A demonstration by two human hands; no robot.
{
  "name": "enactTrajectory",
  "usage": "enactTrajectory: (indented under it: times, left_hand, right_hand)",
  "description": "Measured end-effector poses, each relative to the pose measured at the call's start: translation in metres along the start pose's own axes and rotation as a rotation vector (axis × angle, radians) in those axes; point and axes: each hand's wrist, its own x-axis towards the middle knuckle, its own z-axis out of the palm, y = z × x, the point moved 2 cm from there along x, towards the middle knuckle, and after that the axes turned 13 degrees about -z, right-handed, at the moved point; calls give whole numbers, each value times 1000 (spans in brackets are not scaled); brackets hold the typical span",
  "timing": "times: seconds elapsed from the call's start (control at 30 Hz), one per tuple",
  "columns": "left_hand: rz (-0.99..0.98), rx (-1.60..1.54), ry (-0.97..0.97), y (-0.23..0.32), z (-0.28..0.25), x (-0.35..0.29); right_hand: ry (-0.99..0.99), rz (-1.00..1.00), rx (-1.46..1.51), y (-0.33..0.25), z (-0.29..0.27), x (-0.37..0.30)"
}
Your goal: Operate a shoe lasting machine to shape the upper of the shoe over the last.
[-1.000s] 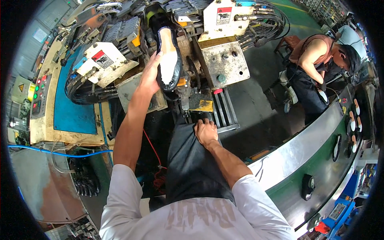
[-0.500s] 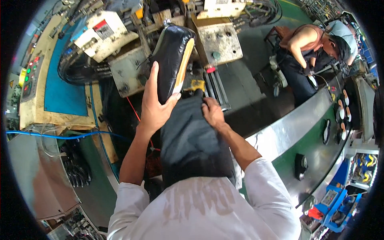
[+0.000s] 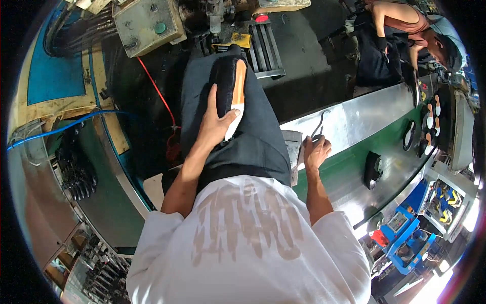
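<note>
My left hand [image 3: 218, 121] is closed round a black shoe upper on a last [image 3: 225, 78], held over my lap. Its underside faces right, tan along most of its length and white at the near end, where my thumb presses. To the right, my right hand [image 3: 316, 153] is at the metal ledge beside the conveyor, fingers curled round a thin dark tool with a hooked end [image 3: 322, 120]. Part of that tool is hidden by the fingers, so its exact kind is unclear.
A green conveyor [image 3: 340, 172] runs along the right, carrying a black shoe [image 3: 373, 171] and several more farther off. Machine boxes [image 3: 149, 25] and a slotted metal stand [image 3: 267, 49] are ahead. Blue bins [image 3: 412, 253] stand at right. A co-worker [image 3: 402, 25] bends at the far right.
My left hand has lowered the shoe from near the machine to above my lap. My right hand has left my thigh for the ledge at right and closed on the dark tool. The view has shifted.
</note>
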Motion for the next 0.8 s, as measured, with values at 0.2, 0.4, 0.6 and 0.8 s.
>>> enactTrajectory:
  times: [0.2, 0.4, 0.6, 0.8]
  left_hand:
    - [-251, -358, -185, 14, -8, 20]
    - [-238, -201, -24, 7, -6, 29]
    - [-156, -62, 24, 8, -3, 27]
    - [-159, -119, -17, 4, -1, 30]
  right_hand:
    - [-18, 252, 43, 14, 11, 17]
    - [-48, 97, 8, 26, 2, 32]
    - [-249, 445, 991, -3, -9, 77]
    - [-484, -245, 904, -202, -71, 155]
